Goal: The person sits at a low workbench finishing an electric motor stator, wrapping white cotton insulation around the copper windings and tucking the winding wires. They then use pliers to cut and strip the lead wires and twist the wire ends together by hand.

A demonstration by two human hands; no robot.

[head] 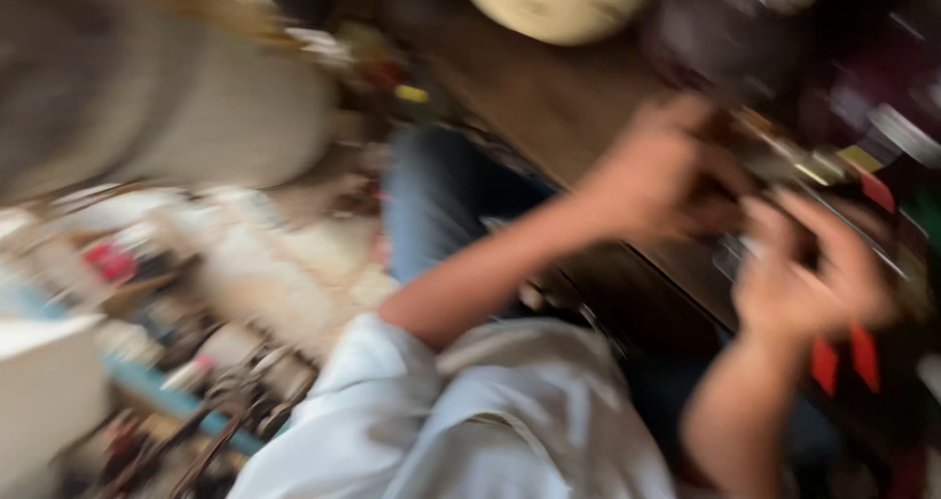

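Note:
The whole view is badly blurred by motion. My left hand (655, 177) and my right hand (806, 278) meet at the right, over a dark wooden table (549, 102). Both hands are curled around a small dark object with pale metallic parts (784, 161), the left gripping from its left side and the right from below. What the object is cannot be made out. My bare forearms run down to a white sleeve (392, 372) and white shirt at the bottom.
A round cream object (559, 4) lies at the table's far end. Red tabs (843, 357) and dark clutter fill the right side. My blue-jeaned leg (441, 200) shows beside the table. Left, the floor holds mixed clutter and a white box (39, 391).

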